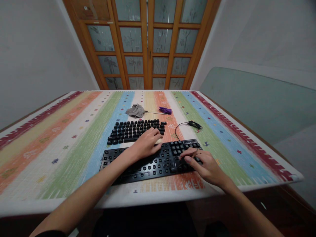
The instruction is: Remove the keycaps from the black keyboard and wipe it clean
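Observation:
A black keyboard lies near the table's front edge, most of its main area bare of keycaps, while keys remain at its right end. Behind it, loose black keycaps lie in rows. My left hand rests across the keyboard's back edge, thumb apart from the fingers, which reach to the right end of the keycap rows. Over the keyboard's right part, my right hand has thumb and forefinger drawn together at the keys. What they hold, if anything, is hidden.
A grey cloth and a purple thing with a thin rod lie behind the keycaps. The keyboard's cable ends in a bundle at right. A striped tablecloth covers the table. Glass-paned wooden doors stand beyond.

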Demonstrator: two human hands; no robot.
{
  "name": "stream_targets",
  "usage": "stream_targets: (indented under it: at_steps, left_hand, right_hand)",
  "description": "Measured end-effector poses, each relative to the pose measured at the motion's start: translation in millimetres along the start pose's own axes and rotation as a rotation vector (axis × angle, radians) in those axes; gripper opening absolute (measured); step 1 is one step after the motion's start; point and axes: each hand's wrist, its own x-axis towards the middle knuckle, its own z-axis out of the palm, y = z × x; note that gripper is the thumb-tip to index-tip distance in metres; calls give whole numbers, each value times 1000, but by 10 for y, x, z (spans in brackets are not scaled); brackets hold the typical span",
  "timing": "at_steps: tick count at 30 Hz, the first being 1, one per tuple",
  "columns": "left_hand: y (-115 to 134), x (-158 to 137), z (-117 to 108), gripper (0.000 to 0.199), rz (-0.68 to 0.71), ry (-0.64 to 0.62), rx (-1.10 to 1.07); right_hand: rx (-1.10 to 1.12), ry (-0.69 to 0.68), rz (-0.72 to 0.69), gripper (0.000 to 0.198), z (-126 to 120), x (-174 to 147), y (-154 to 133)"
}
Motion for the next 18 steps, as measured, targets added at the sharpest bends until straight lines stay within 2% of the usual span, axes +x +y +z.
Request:
stream_targets:
  at_steps: [5, 8, 12, 18]
  left_hand:
    - [446, -195, 64, 23, 31, -37, -154]
    - [601, -258, 177, 29, 41, -64, -203]
    - [664, -296, 297, 21, 6, -83, -252]
    - [667, -314, 354, 10, -35, -34, -354]
  right_hand:
    - [32, 3, 28, 23, 27, -91, 41]
    - [66, 33, 66, 29, 74, -146, 62]
    - [85, 60, 93, 33, 126, -197, 58]
    - [74, 59, 77, 24, 142, -182, -14]
